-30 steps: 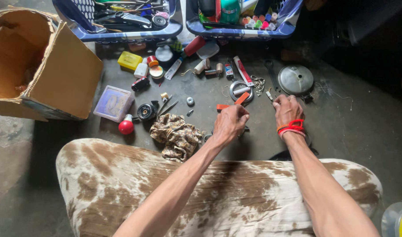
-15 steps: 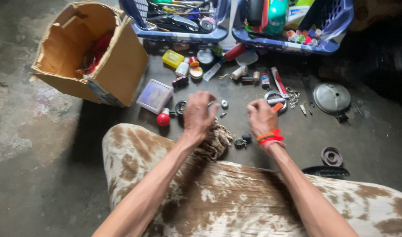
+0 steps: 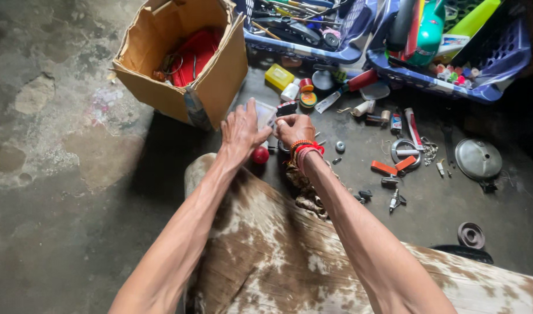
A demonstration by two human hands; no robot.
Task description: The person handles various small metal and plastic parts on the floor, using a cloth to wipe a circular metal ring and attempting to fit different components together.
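The clear plastic box (image 3: pixel 265 114), a small flat rectangular case with a glossy, see-through lid, sits on the dark concrete floor (image 3: pixel 57 192) just beside the cardboard box (image 3: pixel 182 58), and from my feed it is mostly covered by both hands. Its long axis seems to run away from me toward the baskets, though too little shows for me to be sure. My left hand (image 3: pixel 241 132) lies over its near edge, fingers spread and loosely curved, touching the lid but not clamped around it. My right hand (image 3: pixel 294 129), wearing orange and red bands at the wrist, has its fingertips pinched together at the box's right edge; I cannot tell what they pinch, if anything. A smooth red ball (image 3: pixel 260 155) rests just below the left hand. A crumpled brown patterned rag (image 3: pixel 306 195) lies under the right forearm. The cardboard box is rough, dented, open-topped, with red items inside. Two blue perforated plastic baskets (image 3: pixel 499 64) stand beyond, and a round metal lid (image 3: pixel 478 159) lies well apart to the right.
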